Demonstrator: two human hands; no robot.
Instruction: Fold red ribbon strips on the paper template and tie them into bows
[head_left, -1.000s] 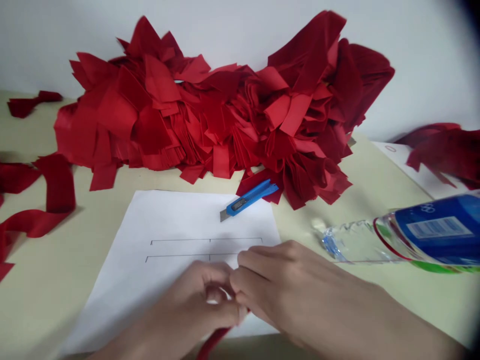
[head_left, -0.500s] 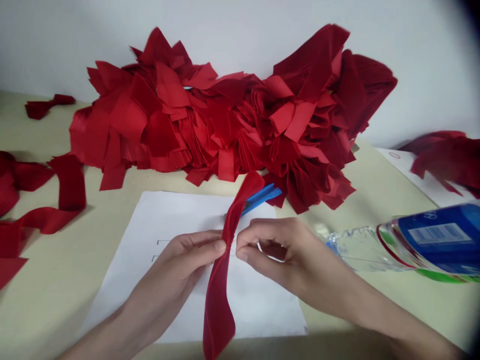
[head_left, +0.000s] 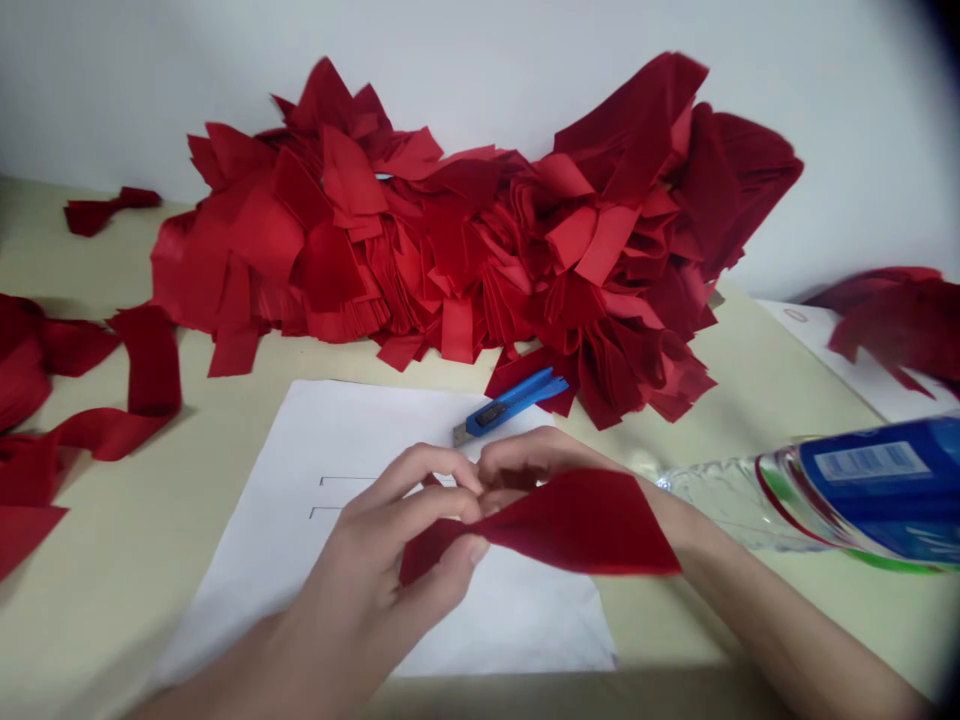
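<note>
Head view: left hand (head_left: 382,545) and right hand (head_left: 525,460) are clamping together on a soft red fabric strip (head_left: 577,525), its tip reaching past the right edge of a white paper sheet (head_left: 525,625).

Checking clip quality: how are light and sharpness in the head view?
Head view: soft, even light, faint shadows by the red fabric pile; dark vignette top right; plastic bottle stretched at the right edge; focus slightly soft.
</note>
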